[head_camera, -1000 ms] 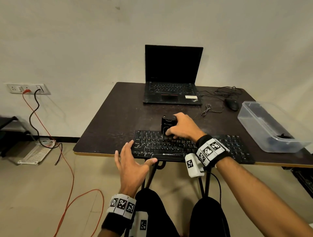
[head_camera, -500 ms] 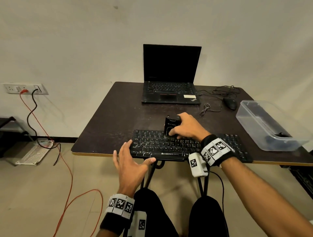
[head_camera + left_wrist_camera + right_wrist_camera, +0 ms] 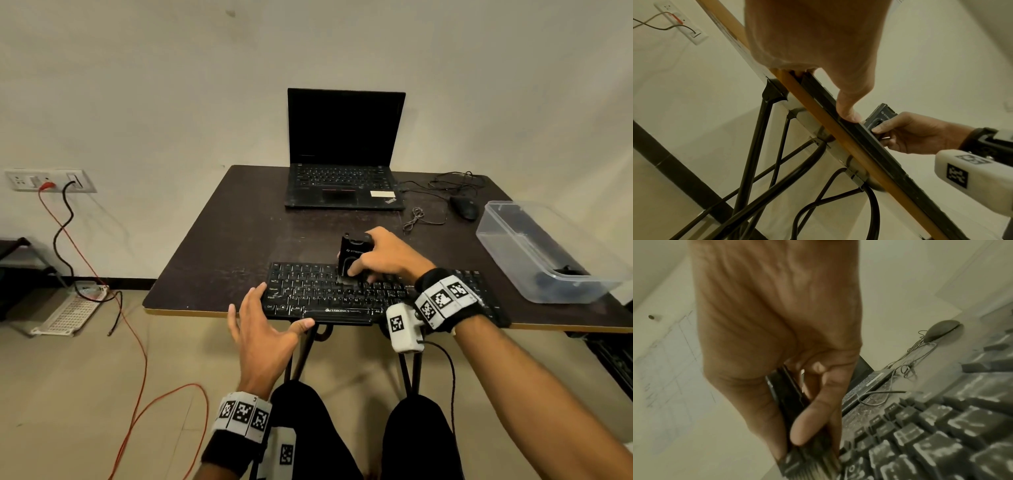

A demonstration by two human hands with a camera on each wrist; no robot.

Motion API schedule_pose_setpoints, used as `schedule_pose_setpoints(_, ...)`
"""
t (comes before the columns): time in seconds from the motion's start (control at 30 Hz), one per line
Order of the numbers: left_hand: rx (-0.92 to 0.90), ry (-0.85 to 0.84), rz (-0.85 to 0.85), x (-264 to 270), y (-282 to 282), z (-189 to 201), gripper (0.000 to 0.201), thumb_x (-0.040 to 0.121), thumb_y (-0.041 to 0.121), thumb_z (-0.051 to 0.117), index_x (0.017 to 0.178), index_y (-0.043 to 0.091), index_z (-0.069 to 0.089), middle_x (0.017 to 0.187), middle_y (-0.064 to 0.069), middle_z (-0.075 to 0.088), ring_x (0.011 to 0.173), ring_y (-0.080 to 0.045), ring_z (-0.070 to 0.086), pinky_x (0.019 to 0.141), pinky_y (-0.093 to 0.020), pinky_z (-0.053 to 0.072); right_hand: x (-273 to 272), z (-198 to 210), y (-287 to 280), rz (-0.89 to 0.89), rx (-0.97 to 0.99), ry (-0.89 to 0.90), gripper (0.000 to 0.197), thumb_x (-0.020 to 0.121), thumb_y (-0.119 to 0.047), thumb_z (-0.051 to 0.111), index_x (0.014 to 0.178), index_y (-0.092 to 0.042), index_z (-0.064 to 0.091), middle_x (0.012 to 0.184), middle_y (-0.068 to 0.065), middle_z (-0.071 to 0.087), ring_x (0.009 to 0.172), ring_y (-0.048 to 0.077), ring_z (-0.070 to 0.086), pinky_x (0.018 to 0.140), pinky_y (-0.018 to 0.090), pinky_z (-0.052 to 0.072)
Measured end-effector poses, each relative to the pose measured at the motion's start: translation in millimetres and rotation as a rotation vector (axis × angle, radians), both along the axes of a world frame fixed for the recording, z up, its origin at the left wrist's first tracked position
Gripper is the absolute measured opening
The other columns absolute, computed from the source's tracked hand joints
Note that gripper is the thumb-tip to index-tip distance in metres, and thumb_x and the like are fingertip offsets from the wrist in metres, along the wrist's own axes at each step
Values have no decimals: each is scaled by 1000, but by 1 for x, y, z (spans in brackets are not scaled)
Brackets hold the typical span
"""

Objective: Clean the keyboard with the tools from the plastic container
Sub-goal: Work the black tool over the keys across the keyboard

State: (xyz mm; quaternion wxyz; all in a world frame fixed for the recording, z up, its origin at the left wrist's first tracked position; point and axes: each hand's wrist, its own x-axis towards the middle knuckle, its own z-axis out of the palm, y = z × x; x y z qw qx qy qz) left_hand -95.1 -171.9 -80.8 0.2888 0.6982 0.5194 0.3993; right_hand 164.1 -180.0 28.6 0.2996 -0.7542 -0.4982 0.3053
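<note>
A black keyboard [image 3: 329,294] lies along the table's front edge. My right hand [image 3: 380,260] grips a black brush tool [image 3: 351,255] that stands upright, its pale bristles [image 3: 813,464] down on the keyboard's [image 3: 931,434] upper key rows left of centre. My left hand [image 3: 263,325] is at the keyboard's front left corner with fingers spread and straight. Its thumb [image 3: 849,110] presses against the keyboard's front edge [image 3: 869,138]. The left wrist view shows the brush [image 3: 879,115] held in the right hand [image 3: 916,134] from below.
A clear plastic container [image 3: 534,260] with a dark item inside sits at the right of the table. An open laptop [image 3: 344,154] stands at the back, with a mouse [image 3: 464,207] and loose cables [image 3: 421,217] to its right. Table legs and my knees are below the edge.
My right hand has shifted the brush a little to the right along the top key rows. My left hand has stayed at the keyboard's front left corner.
</note>
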Motion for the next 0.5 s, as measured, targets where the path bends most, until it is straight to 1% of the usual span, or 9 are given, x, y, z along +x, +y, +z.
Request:
schedule_pose_setpoints(0.07,-3,0,-3,1,0,2,106,69,55,90,155,22,37,160,1,41,136,20,-1,128,-34,-12,2,-3,-2,-63,37,-45,28,77,-10,86,102,-12,72,93,8,80,67,27,78,55,33,60)
schedule_pose_setpoints(0.13,7,-7,-6,2,-1,2,107,68,56,90,155,22,38,159,1,42,128,29,-8,129,-35,-11,2,-6,-3,-3,27,-32,32,75,-11,87,104,-13,75,98,8,80,75,28,79,58,36,63)
schedule_pose_setpoints(0.17,14,-9,-5,1,0,1,107,68,57,90,154,22,38,159,1,43,127,30,-8,129,-34,-12,3,-7,-2,26,9,-15,34,74,-11,88,105,-12,75,101,8,80,77,29,79,57,36,62)
schedule_pose_setpoints(0.2,17,-9,-5,1,-1,1,107,68,57,90,154,22,39,159,1,43,128,30,-7,128,-33,-12,5,-6,-2,27,-7,-4,35,74,-11,88,106,-12,75,102,9,80,74,28,78,55,34,59)
schedule_pose_setpoints(0.3,0,-22,1,2,-4,5,105,68,53,91,154,21,40,160,0,41,128,25,-1,129,-35,-10,7,-3,-6,-75,32,-48,30,76,-12,88,101,-12,71,91,7,80,65,24,78,50,28,57)
schedule_pose_setpoints(0.33,-4,-29,0,2,-5,6,105,68,51,92,154,20,40,160,0,40,127,26,-1,129,-37,-9,6,-4,-7,-78,38,-55,30,76,-13,88,101,-12,72,91,6,80,67,25,78,52,30,60)
schedule_pose_setpoints(0.4,-11,-42,-1,2,-6,8,105,68,50,92,154,21,39,161,0,39,126,26,-4,130,-41,-7,3,-3,-9,-2,11,-35,39,68,-18,89,104,-12,75,96,7,81,77,33,80,64,43,67)
schedule_pose_setpoints(0.43,-16,-44,0,2,-5,8,105,68,50,92,154,21,39,162,0,38,127,26,-4,130,-42,-6,3,-2,-9,23,-7,-21,44,64,-21,88,105,-12,75,98,8,81,82,38,79,68,48,67)
schedule_pose_setpoints(0.5,-32,-34,-5,1,-5,7,105,69,51,92,155,23,38,163,0,37,128,22,-3,130,-42,-6,6,0,-11,-12,6,-12,41,67,-18,89,104,-11,73,96,8,80,83,39,79,70,49,66)
